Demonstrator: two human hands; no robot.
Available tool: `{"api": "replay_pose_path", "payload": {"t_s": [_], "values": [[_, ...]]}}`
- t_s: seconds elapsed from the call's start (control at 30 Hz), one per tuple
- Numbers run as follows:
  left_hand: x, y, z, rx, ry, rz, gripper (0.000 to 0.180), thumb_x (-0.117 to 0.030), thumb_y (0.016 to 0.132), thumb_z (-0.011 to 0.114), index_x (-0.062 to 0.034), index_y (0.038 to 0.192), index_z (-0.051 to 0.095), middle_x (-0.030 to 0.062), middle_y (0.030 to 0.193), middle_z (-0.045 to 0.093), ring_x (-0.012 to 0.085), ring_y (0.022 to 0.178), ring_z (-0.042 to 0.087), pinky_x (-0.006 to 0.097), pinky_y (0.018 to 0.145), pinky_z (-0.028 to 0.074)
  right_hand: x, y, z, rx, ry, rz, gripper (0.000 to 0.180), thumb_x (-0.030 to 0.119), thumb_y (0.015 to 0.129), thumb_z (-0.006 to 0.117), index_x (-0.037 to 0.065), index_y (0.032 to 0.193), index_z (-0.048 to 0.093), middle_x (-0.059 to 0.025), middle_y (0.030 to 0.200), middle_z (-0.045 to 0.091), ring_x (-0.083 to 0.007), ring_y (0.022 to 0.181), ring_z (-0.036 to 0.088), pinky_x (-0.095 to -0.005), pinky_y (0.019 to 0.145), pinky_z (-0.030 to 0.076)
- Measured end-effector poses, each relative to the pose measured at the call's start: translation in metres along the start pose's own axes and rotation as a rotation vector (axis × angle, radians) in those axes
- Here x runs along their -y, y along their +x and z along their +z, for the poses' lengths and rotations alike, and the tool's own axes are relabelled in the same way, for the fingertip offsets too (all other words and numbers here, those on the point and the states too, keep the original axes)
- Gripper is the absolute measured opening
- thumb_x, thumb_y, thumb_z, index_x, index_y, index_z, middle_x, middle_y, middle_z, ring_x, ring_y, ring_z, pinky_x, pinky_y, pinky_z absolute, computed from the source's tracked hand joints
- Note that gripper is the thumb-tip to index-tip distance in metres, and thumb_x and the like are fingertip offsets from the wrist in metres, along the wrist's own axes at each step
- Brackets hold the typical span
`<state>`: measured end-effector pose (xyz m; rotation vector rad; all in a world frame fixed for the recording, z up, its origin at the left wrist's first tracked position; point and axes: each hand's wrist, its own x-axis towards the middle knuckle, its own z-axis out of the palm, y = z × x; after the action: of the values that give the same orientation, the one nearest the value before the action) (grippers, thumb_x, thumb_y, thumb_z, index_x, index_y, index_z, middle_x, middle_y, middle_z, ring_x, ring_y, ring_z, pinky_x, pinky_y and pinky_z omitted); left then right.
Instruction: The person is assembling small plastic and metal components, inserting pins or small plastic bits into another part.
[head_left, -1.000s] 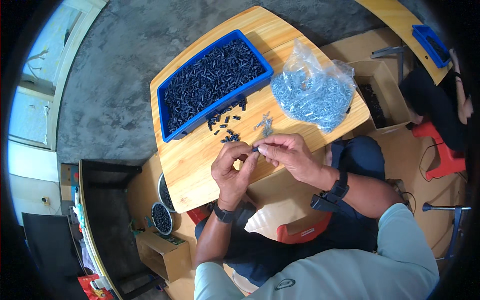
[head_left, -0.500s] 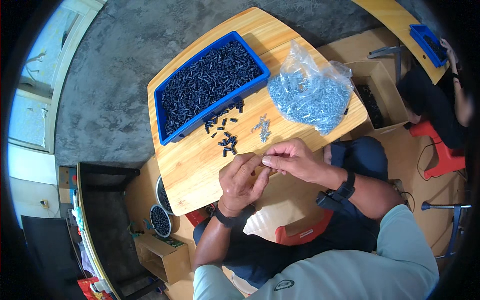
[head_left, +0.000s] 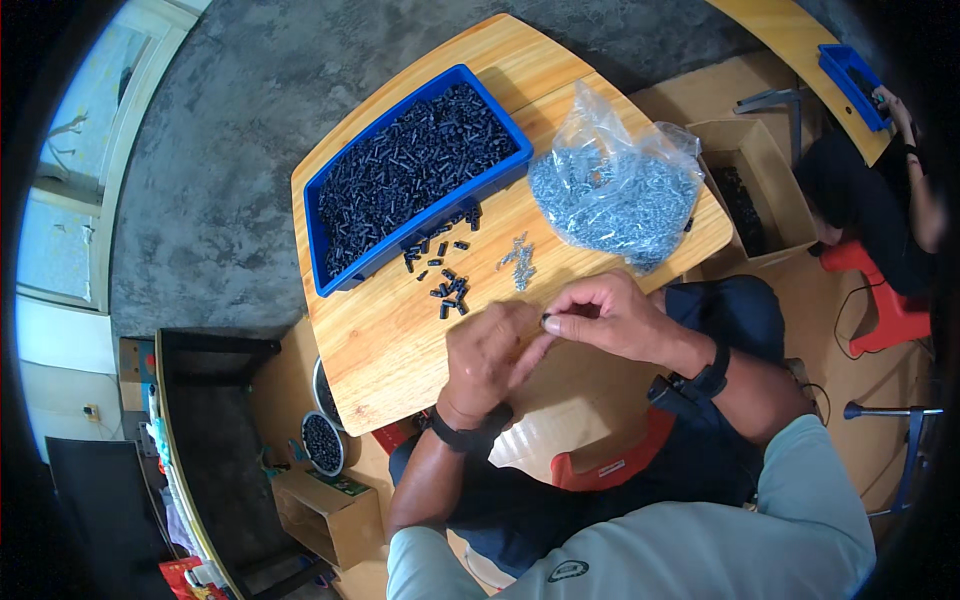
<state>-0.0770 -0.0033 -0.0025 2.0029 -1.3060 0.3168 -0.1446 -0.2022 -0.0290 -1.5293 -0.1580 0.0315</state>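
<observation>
Over the near edge of the wooden table (head_left: 390, 370), my right hand (head_left: 610, 320) pinches a small black plastic piece (head_left: 547, 317) between thumb and fingertips. Close beside it is my left hand (head_left: 488, 350), its fingers curved and smeared by motion; whether they hold anything does not show. Beyond my hands lie a small heap of silver screws (head_left: 523, 272) and loose black plastic pieces (head_left: 452, 290). A blue tray (head_left: 425, 232) full of the same black pieces stands at the far left of the table. To its right sits a clear plastic bag (head_left: 615, 205) packed with screws.
An open cardboard box (head_left: 790, 200) holding dark pieces is right of the table. Bowls of black pieces (head_left: 322, 442) and another cardboard box (head_left: 325, 515) stand on the floor at left. At the far right, a person (head_left: 880, 205) on a red stool reaches to another blue tray (head_left: 855, 88).
My hands have come apart slightly: the right shifted a little to the right, and the left blurred as it moved. A dark tip now shows at the right fingertips.
</observation>
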Motion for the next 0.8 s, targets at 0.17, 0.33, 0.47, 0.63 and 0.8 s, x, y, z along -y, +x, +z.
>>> {"api": "replay_pose_path", "payload": {"t_s": [0.17, 0.33, 0.47, 0.63, 0.8], "values": [[0.012, 0.015, -0.005, -0.003, 0.107, -0.496, 0.015, -0.005, 0.082, 0.075, -0.002, 0.096, 0.072, 0.0122, 0.09, 0.068, 0.0266, 0.067, 0.067, 0.034, 0.058, 0.053, 0.006, -0.002, -0.001, -0.19, -0.162, -0.051, 0.014, 0.013, 0.092, 0.072, -0.001, 0.096, 0.073, 0.0006, 0.078, 0.068, -0.0023, 0.068, 0.057, -0.0216, 0.059, 0.046], [0.03, 0.019, 0.005, -0.031, 0.228, -0.439, 0.01, -0.009, 0.084, 0.073, -0.0017, 0.091, 0.073, 0.0122, 0.087, 0.068, 0.0302, 0.069, 0.068, 0.037, 0.063, 0.054, 0.003, -0.003, 0.002, -0.242, -0.172, -0.06, 0.015, 0.01, 0.089, 0.072, -0.004, 0.095, 0.072, -0.0093, 0.08, 0.073, -0.0083, 0.07, 0.064, -0.0264, 0.063, 0.051], [0.031, 0.024, 0.009, -0.017, 0.287, -0.44, 0.012, -0.012, 0.085, 0.073, -0.0024, 0.091, 0.074, 0.0114, 0.085, 0.067, 0.0309, 0.071, 0.068, 0.039, 0.064, 0.053, 0.004, -0.002, 0.002, -0.242, -0.16, -0.032, 0.015, 0.01, 0.089, 0.072, -0.004, 0.096, 0.072, -0.0095, 0.08, 0.073, -0.0083, 0.071, 0.065, -0.0264, 0.063, 0.052], [0.032, 0.028, 0.012, 0.001, 0.326, -0.439, 0.011, -0.005, 0.081, 0.074, 0.0009, 0.091, 0.074, 0.0147, 0.082, 0.068, 0.0289, 0.069, 0.068, 0.036, 0.063, 0.052, 0.001, -0.002, 0.002, -0.244, -0.203, -0.076, 0.016, 0.009, 0.089, 0.072, -0.003, 0.099, 0.072, -0.01, 0.081, 0.072, -0.0101, 0.072, 0.067, -0.0266, 0.064, 0.053], [0.04, 0.026, 0.013, -0.024, 0.308, -0.422, 0.01, -0.005, 0.081, 0.073, 0.0002, 0.089, 0.075, 0.0153, 0.08, 0.067, 0.0306, 0.069, 0.067, 0.037, 0.062, 0.052, 0.002, -0.002, 0.004, -0.262, -0.259, -0.158, 0.015, 0.008, 0.089, 0.072, -0.001, 0.101, 0.071, -0.011, 0.083, 0.072, -0.014, 0.072, 0.068, -0.0284, 0.064, 0.053]]}}
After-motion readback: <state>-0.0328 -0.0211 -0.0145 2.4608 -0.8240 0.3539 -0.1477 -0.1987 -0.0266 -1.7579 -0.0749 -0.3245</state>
